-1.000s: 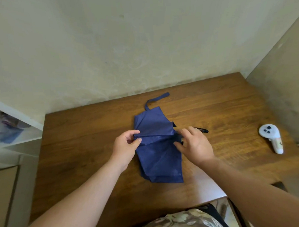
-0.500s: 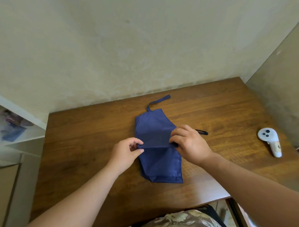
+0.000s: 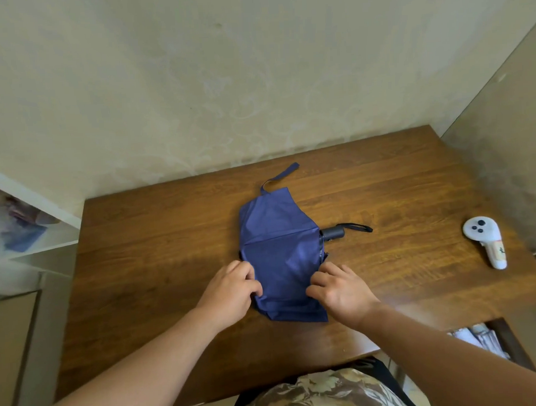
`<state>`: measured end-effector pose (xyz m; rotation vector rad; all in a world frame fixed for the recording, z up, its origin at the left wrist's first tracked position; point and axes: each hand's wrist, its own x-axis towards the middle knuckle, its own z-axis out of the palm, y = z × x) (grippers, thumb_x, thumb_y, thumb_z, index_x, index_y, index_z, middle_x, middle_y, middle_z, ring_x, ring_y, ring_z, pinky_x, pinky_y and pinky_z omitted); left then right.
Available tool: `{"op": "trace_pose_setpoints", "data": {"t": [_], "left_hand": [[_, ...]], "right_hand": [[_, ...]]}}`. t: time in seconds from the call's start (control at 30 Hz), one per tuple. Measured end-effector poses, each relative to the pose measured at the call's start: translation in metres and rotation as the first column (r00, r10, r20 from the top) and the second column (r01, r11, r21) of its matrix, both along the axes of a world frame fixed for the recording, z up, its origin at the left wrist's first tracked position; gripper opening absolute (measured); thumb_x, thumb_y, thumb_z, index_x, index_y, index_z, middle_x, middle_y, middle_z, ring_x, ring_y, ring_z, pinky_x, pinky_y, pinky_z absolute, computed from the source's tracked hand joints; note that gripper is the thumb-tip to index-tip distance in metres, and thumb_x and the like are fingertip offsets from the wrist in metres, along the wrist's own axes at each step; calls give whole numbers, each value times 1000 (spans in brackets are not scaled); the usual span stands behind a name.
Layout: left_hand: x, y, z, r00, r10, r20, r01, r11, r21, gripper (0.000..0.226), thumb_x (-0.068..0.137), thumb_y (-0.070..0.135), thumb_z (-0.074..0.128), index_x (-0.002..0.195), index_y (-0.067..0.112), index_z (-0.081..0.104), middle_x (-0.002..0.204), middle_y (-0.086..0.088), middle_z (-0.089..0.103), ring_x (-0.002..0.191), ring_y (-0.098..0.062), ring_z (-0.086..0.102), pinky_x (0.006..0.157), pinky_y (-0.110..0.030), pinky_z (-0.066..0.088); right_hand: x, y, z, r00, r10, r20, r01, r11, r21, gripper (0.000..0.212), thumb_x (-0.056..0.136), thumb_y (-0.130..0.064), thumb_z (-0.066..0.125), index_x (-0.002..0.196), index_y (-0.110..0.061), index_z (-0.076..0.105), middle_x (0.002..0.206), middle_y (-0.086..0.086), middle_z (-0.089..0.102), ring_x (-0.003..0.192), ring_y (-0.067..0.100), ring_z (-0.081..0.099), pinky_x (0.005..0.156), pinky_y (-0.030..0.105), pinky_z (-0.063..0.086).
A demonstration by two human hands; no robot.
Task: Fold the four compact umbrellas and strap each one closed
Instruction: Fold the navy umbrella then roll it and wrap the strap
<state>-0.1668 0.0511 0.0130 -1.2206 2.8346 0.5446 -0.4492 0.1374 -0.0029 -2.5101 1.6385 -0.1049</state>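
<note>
One navy blue compact umbrella (image 3: 278, 233) lies collapsed and flattened on the brown wooden table (image 3: 140, 254). Its closing strap (image 3: 279, 176) points toward the wall. Its black handle (image 3: 332, 233) with a black wrist loop sticks out to the right. My left hand (image 3: 227, 292) pinches the canopy's left edge near the front. My right hand (image 3: 341, 287) pinches the right edge opposite it. No other umbrella is in view.
A white handheld controller (image 3: 486, 239) lies at the table's right side. A wall runs behind the table and another on the right. White shelves (image 3: 25, 231) with blurred items stand to the left. An open compartment (image 3: 481, 337) shows below the table's front right.
Both hands slid along the fabric toward me, from the middle fold to the front part of the canopy. The handle, earlier covered by my right hand, now shows.
</note>
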Motion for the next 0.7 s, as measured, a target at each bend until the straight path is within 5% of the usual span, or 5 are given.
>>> {"op": "trace_pose_setpoints", "data": {"t": [0.17, 0.3, 0.5, 0.6, 0.7], "left_hand": [[-32, -6, -5, 1000, -8, -16, 7, 999, -41, 50, 84, 4, 71, 131, 21, 69, 142, 0, 53, 131, -23, 50, 107, -41, 48], [-62, -6, -15, 990, -82, 111, 78, 996, 39, 64, 101, 19, 59, 161, 18, 38, 161, -1, 34, 144, -24, 37, 118, -41, 39], [-70, 4, -32, 934, -156, 321, 121, 984, 127, 69, 107, 38, 53, 166, 18, 24, 168, -2, 13, 150, -28, 22, 123, -44, 29], [-66, 10, -40, 917, -177, 358, 136, 981, 136, 73, 106, 46, 51, 167, 17, 21, 169, -4, 4, 150, -31, 18, 124, -47, 26], [-64, 14, -48, 922, -173, 346, 132, 981, 139, 77, 106, 45, 52, 168, 16, 18, 168, -6, 5, 150, -31, 19, 124, -46, 29]], "right_hand": [[7, 2, -11, 998, 9, -63, -6, 999, 49, 27, 63, -19, 88, 85, -28, 75, 88, -4, 62, 89, 27, 59, 69, 40, 52], [5, 6, -21, 996, 3, -87, 2, 998, 64, 22, 63, -21, 89, 78, -27, 74, 84, -3, 60, 86, 27, 57, 65, 40, 49], [4, 4, -31, 986, 34, -166, 13, 962, 274, 15, 72, -31, 87, 84, -32, 78, 85, -6, 64, 92, 28, 57, 72, 46, 50], [8, -4, -25, 994, -27, -102, 59, 944, 325, 24, 96, -42, 58, 104, -30, 76, 106, -4, 66, 109, 26, 53, 90, 46, 46], [14, -18, -21, 978, -203, 56, 179, 940, 292, 30, 96, -38, 53, 114, -24, 72, 109, 1, 61, 105, 26, 55, 85, 42, 50]]}}
